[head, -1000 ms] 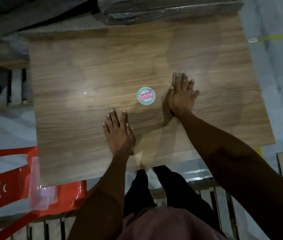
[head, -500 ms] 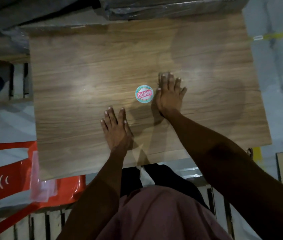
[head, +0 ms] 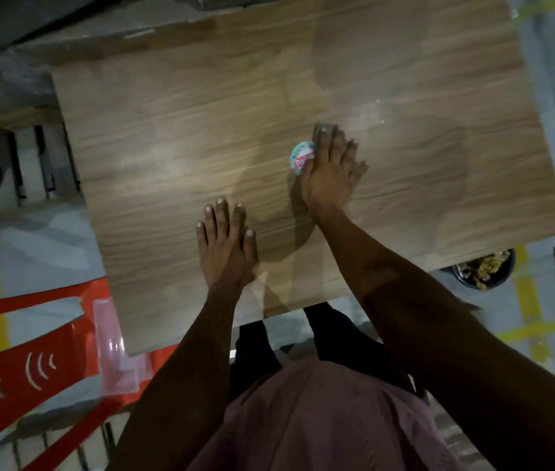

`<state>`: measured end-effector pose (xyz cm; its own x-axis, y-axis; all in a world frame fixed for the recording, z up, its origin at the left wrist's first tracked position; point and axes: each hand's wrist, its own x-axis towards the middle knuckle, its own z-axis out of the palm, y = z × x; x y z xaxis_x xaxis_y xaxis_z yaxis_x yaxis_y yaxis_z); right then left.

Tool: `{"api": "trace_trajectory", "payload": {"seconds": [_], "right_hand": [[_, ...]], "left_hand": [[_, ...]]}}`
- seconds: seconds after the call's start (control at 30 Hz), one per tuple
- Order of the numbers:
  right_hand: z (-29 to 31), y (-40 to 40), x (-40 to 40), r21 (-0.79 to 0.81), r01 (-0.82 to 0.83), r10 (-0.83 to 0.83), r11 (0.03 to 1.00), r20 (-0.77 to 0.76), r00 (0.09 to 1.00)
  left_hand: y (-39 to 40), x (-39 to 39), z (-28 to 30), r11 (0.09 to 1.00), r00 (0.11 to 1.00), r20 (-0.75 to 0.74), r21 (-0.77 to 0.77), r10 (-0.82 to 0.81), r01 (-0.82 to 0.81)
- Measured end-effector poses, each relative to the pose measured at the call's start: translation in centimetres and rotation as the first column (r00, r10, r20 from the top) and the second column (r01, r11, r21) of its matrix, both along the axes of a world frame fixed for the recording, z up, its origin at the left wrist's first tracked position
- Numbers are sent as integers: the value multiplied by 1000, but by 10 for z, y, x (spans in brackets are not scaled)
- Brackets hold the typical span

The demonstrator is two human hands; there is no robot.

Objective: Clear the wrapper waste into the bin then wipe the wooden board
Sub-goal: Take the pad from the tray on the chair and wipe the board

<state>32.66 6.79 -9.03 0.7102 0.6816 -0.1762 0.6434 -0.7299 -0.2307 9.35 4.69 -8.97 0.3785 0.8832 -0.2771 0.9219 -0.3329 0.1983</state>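
The wooden board [head: 174,137] fills the middle of the head view. A round teal and pink sticker [head: 300,160] lies near its centre. My right hand [head: 332,171] lies flat on the board with straight fingers, and its thumb side covers the sticker's right part. A small grey patch shows under its fingertips; I cannot tell what it is. My left hand [head: 227,246] presses flat on the board nearer to me, left of the right hand, fingers straight and together. A dark round bin [head: 483,268] holding waste peeks out below the board's right near edge.
A red plastic chair [head: 14,362] stands at the lower left, with a clear plastic sheet [head: 113,338] hanging over it by the board's corner. Grey floor with yellow lines [head: 527,297] lies to the right. Dark wrapped bundles sit beyond the board's far edge.
My right hand has slid left across the board from right of the sticker until it overlaps it. My left hand has stayed flat in the same spot.
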Motion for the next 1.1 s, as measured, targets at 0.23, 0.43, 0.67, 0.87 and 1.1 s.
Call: {"api": "trace_trajectory", "payload": {"seconds": [0.23,0.43,0.67,0.87,1.1], "right_hand": [[-5,10,-35,71,-439,434,896,73,898],[0,34,-68,45,151,-151,988,-5,989],[-6,38,-122,59,-442,435,895,101,894],[2,73,-157,50,149,-149,988,-6,989],[0,67,-213,41,-561,559,827,42,828]], "left_hand": [[23,-52,7,997,997,20,-35,72,-71],[40,-114,12,991,992,-2,-38,129,-129],[42,-126,11,994,995,27,-61,92,-90],[59,-163,16,986,987,2,-45,159,-159],[58,-173,15,983,983,35,-57,179,-177]]}}
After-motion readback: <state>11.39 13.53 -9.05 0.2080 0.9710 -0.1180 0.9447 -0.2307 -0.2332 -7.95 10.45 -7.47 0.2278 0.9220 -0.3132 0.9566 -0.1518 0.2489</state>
